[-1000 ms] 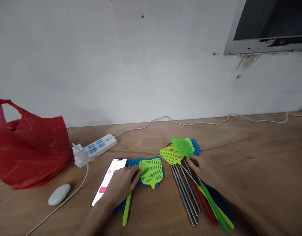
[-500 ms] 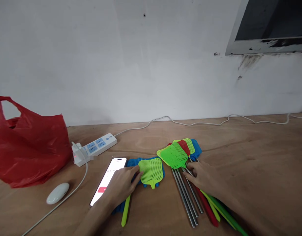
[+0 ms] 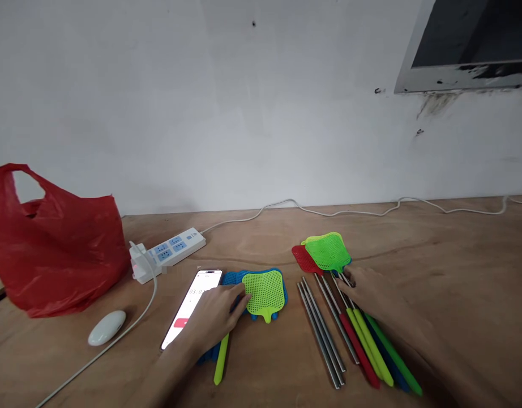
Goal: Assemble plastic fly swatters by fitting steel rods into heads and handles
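My left hand (image 3: 214,317) lies on a stack of blue swatter heads (image 3: 229,279) topped by a yellow-green swatter head (image 3: 265,291), fingers stretched flat against its left edge. A yellow-green handle (image 3: 221,359) sticks out below that hand. My right hand (image 3: 369,290) rests on the rods of a fan of assembled fly swatters, fingers curled over them. Their heads, a green swatter head (image 3: 328,251) over a red swatter head (image 3: 304,260), point away from me. Coloured handles (image 3: 371,345) run toward me. Bare metal rods (image 3: 322,334) lie between the two piles.
A phone (image 3: 192,307) with a lit screen lies by my left hand. Further left are a white power strip (image 3: 170,252), a white mouse (image 3: 107,327) and a red plastic bag (image 3: 52,243). A white cable (image 3: 350,212) runs along the wall. The wooden table (image 3: 456,255) stretches right.
My right hand has pushed the fanned swatters to the right and gathered their heads into a tighter stack, green on top. The left hand has stayed on the blue and yellow-green heads.
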`<state>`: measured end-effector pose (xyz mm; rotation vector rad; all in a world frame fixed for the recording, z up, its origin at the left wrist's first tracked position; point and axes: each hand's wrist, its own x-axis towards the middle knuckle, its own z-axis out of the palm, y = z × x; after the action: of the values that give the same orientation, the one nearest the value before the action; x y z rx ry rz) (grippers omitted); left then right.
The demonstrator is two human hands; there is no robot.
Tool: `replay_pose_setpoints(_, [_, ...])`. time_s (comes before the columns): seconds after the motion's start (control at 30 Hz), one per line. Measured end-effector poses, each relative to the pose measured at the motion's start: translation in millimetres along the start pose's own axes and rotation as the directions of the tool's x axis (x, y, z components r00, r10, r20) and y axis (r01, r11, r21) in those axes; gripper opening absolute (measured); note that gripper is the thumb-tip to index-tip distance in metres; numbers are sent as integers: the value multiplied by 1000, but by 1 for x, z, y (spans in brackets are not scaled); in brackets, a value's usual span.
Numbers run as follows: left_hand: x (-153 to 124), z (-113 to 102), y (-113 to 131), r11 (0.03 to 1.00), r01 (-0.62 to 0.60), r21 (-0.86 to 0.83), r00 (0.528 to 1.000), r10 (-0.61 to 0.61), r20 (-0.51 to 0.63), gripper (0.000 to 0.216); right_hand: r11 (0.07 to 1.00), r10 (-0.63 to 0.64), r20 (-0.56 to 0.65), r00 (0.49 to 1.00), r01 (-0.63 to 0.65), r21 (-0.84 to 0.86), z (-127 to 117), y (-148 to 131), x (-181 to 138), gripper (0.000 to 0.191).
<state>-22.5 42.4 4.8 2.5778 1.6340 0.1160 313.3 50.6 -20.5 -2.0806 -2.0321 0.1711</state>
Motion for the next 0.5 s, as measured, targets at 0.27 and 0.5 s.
replay_pose_setpoints(0.27, [-1,2,0,1000,-16,-8,1000,16,-1,37,997,44,-53,998,-48,-65,-3,-2,-2,28])
replay_pose_setpoints(0.5, [-1,0,1,1000,-16,-1,1000,16,-2,38,990,48,-63,997,-56,-126,-7,-7,-3,22])
